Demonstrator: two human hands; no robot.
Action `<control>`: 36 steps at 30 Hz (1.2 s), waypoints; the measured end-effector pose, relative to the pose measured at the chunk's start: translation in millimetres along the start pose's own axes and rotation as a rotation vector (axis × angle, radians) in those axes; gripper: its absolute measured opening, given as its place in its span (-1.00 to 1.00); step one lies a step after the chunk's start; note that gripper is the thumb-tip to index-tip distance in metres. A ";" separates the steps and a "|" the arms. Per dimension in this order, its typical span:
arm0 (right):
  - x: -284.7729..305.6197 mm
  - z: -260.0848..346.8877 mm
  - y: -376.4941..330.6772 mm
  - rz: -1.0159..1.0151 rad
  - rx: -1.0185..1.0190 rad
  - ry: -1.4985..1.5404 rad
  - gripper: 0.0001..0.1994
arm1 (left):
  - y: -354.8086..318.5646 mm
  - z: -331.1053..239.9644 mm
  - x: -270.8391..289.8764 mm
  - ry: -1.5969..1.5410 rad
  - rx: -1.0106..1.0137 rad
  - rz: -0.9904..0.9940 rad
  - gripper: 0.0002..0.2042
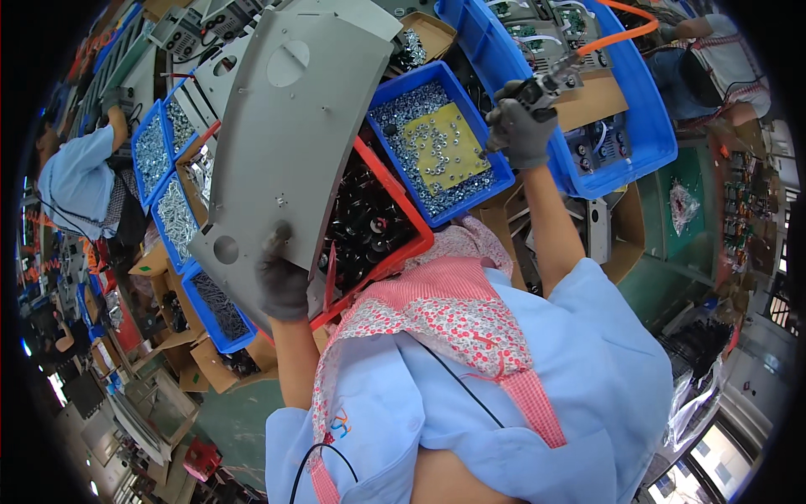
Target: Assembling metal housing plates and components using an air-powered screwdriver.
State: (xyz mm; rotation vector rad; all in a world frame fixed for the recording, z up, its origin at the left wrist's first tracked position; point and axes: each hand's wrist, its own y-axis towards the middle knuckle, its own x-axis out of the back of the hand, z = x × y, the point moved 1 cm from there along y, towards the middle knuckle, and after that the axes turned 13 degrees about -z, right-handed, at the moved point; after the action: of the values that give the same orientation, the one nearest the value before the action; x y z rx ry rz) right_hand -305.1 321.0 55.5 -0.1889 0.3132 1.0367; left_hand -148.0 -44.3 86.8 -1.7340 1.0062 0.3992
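Observation:
A large grey sheet-metal panel with round cut-outs and small studs lies tilted across the bins in front of me. My left hand, in a dark grey glove, is closed on its near edge, thumb on the upper face; the fingers beneath are hidden. At the right, my gloved right hand grips a pneumatic tool with an orange air hose. It is raised between two blue bins, apart from the panel. Left of that hand, a blue bin of nuts has a yellow sheet inside with loose nuts on it.
A red crate of black parts stands partly under the panel. Smaller blue bins of fasteners line the left. A large blue tub holding circuit-board assemblies is at the right. Co-workers are at the far left and upper right.

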 end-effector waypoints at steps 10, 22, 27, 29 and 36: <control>-30.9 -68.1 -2.1 0.077 0.110 -0.052 -0.75 | 3.9 19.6 5.9 0.091 -0.150 -0.254 -0.80; -51.1 -104.7 6.3 0.152 0.254 -0.121 -0.78 | -11.5 15.1 -5.2 0.217 -0.167 -0.374 -0.76; -45.6 -107.9 -3.0 0.180 0.173 -0.088 -0.71 | -10.3 17.8 -5.1 0.201 -0.112 -0.401 -0.77; -47.0 -107.3 -4.6 0.186 0.206 -0.101 -0.74 | -9.6 18.7 -6.9 0.190 -0.106 -0.399 -0.77; -52.2 -109.3 -11.7 0.071 0.228 -0.068 -0.76 | -15.8 19.5 -16.9 0.212 -0.197 -0.339 -0.68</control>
State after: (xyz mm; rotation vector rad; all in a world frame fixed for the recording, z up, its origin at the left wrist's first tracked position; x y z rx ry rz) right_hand -337.6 239.9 -29.2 0.0631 0.3762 1.0665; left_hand -141.8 -18.0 100.2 -2.1156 0.8170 0.0995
